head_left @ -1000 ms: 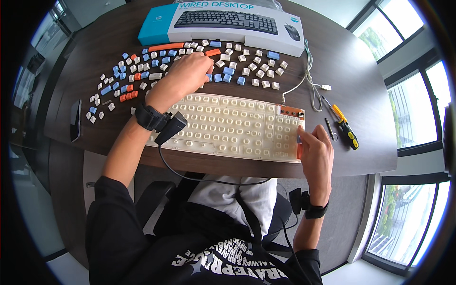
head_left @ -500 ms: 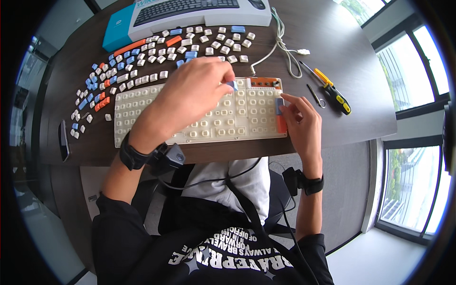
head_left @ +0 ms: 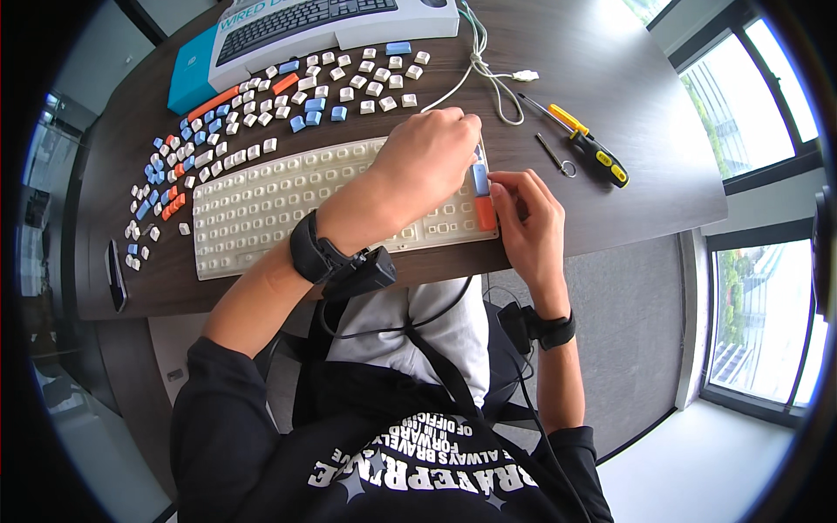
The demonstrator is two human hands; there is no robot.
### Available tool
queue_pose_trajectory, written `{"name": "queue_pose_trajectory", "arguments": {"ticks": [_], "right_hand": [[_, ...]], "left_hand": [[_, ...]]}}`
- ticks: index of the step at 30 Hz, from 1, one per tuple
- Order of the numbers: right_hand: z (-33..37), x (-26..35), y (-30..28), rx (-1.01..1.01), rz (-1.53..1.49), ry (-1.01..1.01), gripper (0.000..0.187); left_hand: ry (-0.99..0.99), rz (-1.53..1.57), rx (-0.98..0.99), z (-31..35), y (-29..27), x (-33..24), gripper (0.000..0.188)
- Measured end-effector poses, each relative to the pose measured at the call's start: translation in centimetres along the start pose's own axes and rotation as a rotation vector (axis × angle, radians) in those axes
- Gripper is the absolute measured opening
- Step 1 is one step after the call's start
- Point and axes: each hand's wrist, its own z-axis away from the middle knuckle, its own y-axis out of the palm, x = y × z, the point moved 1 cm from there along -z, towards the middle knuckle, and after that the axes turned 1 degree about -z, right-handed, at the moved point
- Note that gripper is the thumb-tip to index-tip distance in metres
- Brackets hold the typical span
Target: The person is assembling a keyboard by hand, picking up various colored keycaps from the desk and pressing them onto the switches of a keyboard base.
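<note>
keyboard (head_left: 261, 209) had blue and orange keys (head_left: 480, 180) on, loose keys (head_left: 338, 113) remained. couldn't tell if left hand (head_left: 429, 153) pinched anything; right hand (head_left: 534, 218) was loosely spread.

A person's left hand (head_left: 427, 152) arches over the right end of a cream keyboard (head_left: 261, 209), the right hand (head_left: 529, 222) loosely curled beside its blue and orange keycaps (head_left: 480, 179), while loose keycaps (head_left: 338, 113) lie scattered near a teal-and-white box (head_left: 193, 74) on a dark table (head_left: 654, 196).

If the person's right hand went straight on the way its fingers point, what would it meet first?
The right hand would probably meet the long blue keycap at the keyboard's right edge; whether they touch is unclear.
</note>
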Motion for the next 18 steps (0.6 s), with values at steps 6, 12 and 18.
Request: {"name": "queue_pose_trajectory", "arguments": {"ticks": [6, 12, 18], "right_hand": [[0.01, -0.08, 0.17, 0.006, 0.018, -0.017, 0.009], [0.18, -0.41, 0.29, -0.016, -0.026, 0.047, 0.020], [-0.12, -0.26, 0.18, -0.002, -0.020, 0.056, 0.023]], "left_hand": [[0.062, -0.030, -0.055, 0.06, 0.23, 0.35, 0.014], [0.019, 0.090, -0.028, 0.01, 0.11, 0.59, 0.014], [0.032, -0.016, -0.028, -0.25, -0.02, -0.05, 0.014]]}}
